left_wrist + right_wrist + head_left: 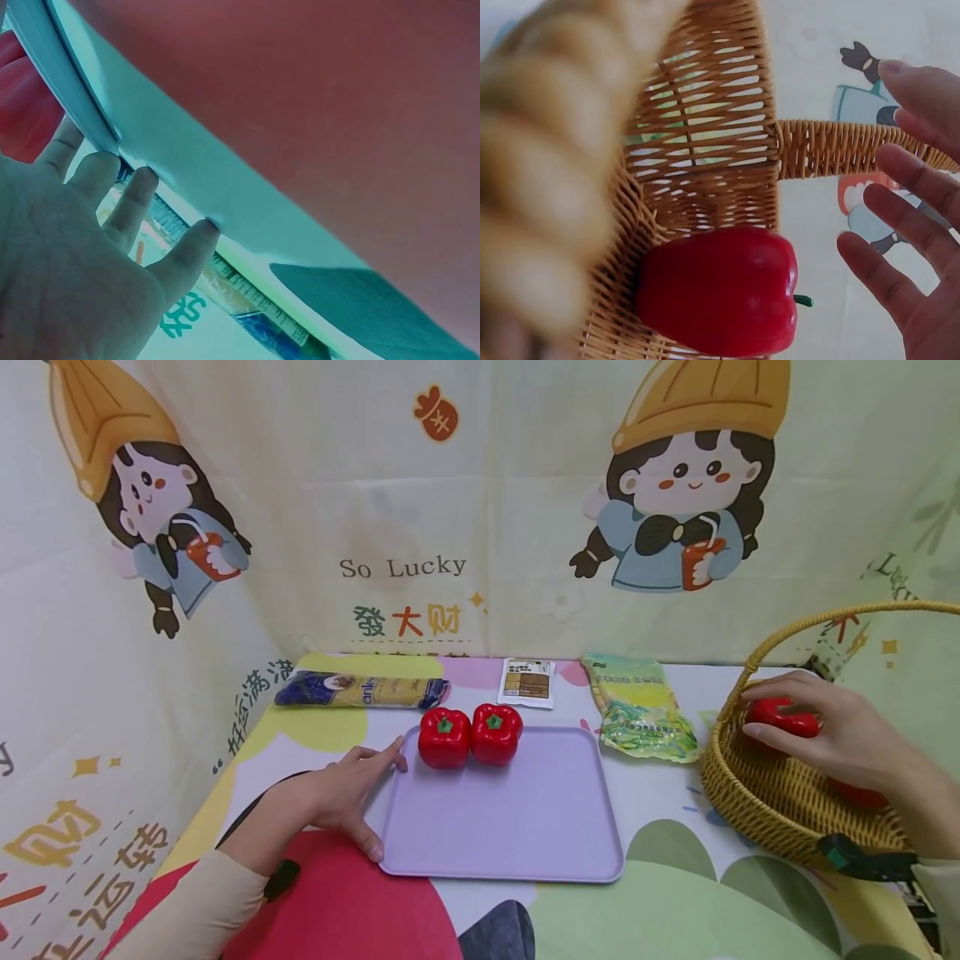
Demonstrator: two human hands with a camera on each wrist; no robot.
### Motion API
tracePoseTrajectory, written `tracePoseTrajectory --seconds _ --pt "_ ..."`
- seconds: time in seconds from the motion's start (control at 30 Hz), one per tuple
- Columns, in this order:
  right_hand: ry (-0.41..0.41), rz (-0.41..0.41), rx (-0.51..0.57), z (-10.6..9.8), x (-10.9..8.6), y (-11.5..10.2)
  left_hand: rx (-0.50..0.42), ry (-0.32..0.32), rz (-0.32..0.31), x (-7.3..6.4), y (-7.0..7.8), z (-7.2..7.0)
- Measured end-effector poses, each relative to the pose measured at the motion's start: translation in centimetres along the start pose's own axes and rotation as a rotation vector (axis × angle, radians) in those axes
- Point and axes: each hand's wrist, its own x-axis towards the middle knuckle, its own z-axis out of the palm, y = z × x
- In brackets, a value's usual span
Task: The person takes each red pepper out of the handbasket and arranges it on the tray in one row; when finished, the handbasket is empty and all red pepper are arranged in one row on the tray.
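Note:
Two red bell peppers (470, 737) stand side by side at the back left of a lilac tray (517, 827). My left hand (341, 797) touches the tray's left edge, thumb and fingers spread. My right hand (851, 735) hovers over a wicker basket (750, 785), its fingers extended above a red bell pepper (780, 720). In the right wrist view, a bell pepper (720, 292) with a green stem sits in the basket, and the spread fingers are apart from it. Another red pepper (858, 793) is partly hidden under my right wrist.
Along the back lie a blue and yellow noodle packet (363, 689), a small white and brown packet (527, 682) and a green and yellow bag (641, 708). The basket's tall handle (825, 617) arches over my right hand. A printed cloth hangs behind the table.

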Motion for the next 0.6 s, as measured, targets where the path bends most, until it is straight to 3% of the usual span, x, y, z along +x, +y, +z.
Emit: tracePoseTrajectory --seconds 0.4,0.6 --pt "-0.037 0.129 -0.021 -1.0 -0.2 1.1 -0.013 -0.008 -0.006 -0.1 0.2 -0.1" --pt "-0.100 0.209 -0.034 -2.0 0.4 1.7 -0.023 -0.008 -0.010 -0.1 0.2 -0.1"
